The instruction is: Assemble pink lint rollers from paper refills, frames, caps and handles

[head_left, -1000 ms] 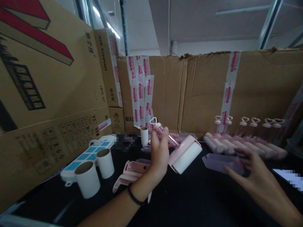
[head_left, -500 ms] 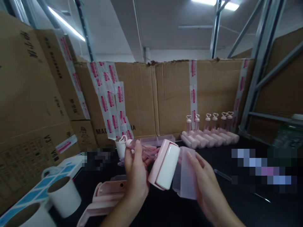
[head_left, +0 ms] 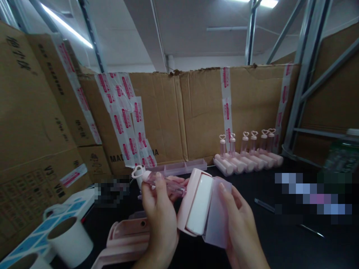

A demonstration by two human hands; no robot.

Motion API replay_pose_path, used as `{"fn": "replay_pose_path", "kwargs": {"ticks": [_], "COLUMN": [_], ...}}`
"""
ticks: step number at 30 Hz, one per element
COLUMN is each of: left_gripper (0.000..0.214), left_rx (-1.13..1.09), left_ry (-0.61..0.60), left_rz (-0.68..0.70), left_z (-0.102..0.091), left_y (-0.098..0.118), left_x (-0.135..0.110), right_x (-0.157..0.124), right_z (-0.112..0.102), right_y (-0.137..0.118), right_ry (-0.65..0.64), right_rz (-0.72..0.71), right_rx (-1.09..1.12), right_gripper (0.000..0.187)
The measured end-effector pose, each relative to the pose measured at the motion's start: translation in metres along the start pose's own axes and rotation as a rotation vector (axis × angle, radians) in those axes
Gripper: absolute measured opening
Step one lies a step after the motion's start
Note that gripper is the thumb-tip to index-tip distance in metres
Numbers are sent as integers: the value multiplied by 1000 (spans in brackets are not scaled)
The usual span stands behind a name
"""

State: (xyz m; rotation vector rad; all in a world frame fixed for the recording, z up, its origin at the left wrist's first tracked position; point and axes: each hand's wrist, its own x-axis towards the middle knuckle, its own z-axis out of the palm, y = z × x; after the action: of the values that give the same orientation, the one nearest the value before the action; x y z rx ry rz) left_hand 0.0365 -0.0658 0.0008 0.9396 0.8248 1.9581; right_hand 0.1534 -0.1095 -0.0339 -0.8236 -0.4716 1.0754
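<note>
My left hand [head_left: 160, 209] is closed around the clear pink handle of a lint roller [head_left: 199, 204]. The handle ends in a heart-shaped loop [head_left: 138, 172] at the left. The roller head has a pink housing around a white sticky roll and tilts in front of me. In my right hand [head_left: 238, 216] is a translucent cover [head_left: 220, 220], gripped by its right side. The cover lies along the right side of the white roll; whether they touch I cannot tell. Some left-hand fingers are hidden behind the handle.
Several pink lint rollers [head_left: 246, 164] stand in a row at the back right. Pink plastic parts [head_left: 126, 235] lie at the lower left, near white rolls [head_left: 70, 241]. A divided tray [head_left: 175, 169] rests by the cardboard wall [head_left: 202, 116]. A pen [head_left: 265, 205] and a bottle [head_left: 343, 153] are rightward.
The cover has come closer against the roller head and tilted. My left hand has shifted slightly left with the handle. The whole view has also moved a little.
</note>
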Motion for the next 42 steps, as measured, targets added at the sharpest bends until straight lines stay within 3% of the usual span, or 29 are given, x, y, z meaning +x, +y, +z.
{"fn": "replay_pose_path", "kwargs": {"ticks": [13,19,24,26,28,31,34,37,42], "left_gripper": [37,31,27,28,29,30,31,29,26], "left_rx": [131,71,148,205,288,387,404,416,445], "left_ry": [-100,-390,-751,-835,-862,-763,-595,-498,-507], "left_rz": [-45,-80,-154,-157,-134,-57,3,44,65], "left_z": [0,-2,-9,-11,-11,-10,-11,-13,-14], "left_y": [-11,7,11,7,2,-5,-8,-8,-9], "left_x": [-22,3,20,21,20,21,27,33,33], "right_x": [-11,3,9,8,6,10,25,48,81], "right_z": [9,-19,-52,-59,-63,-72,-88,-97,-77], "right_y": [26,1,-39,-51,-58,-54,-41,-31,-34], "right_ry": [40,-284,-698,-822,-868,-800,-577,-356,-332], "right_rz": [-70,-167,-212,-259,-351,-545,-699,-751,-731], "right_rx": [-36,-326,-690,-898,-1058,-1205,-1327,-1478,-1874], "right_gripper": [61,52,56,52,47,41,38,35,24]}}
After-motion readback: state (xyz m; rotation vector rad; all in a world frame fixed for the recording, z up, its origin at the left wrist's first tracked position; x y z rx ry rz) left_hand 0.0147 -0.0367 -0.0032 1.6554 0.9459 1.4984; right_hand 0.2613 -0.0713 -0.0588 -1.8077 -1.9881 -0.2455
